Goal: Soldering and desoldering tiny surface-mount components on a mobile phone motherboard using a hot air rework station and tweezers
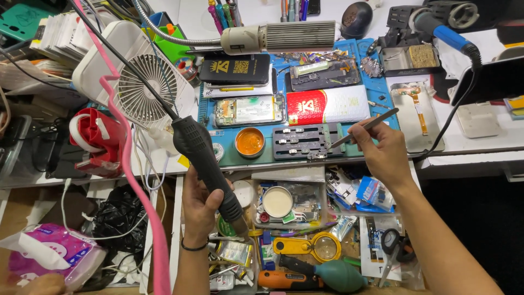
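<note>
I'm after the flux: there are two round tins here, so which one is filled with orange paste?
The small round tin on the blue mat, beside the black holder; the other open round tin, in the drawer tray, looks cream-white inside.

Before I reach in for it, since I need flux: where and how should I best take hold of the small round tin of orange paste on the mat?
Probably by its rim, pinched across from above. The round tin sits flat and open, so its low wall is the only clean surface. Come from the near edge of the mat, between the left hand holding the black hot-air handle and the black metal jig.
</note>
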